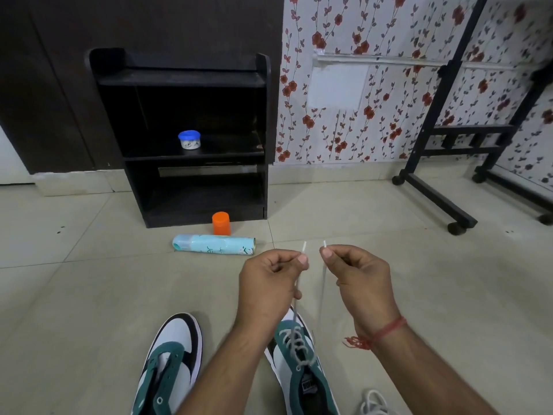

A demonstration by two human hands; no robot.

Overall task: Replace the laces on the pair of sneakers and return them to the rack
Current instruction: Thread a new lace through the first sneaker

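The left hand [270,283] and right hand [359,277] each pinch one end of the white lace [294,317], fingers curled, above the laced sneaker [299,363].

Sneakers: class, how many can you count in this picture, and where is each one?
2. The unlaced sneaker lies on the floor at lower left; the laced sneaker lies right of it, below the hands and partly hidden by the left forearm.

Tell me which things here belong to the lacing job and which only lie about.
Job: laced sneaker, unlaced sneaker, white lace with an end pinched in the left hand and the right hand, black rack, spare lace.

Lying about: spray can, orange cap, blue-lidded jar, wheeled stand.
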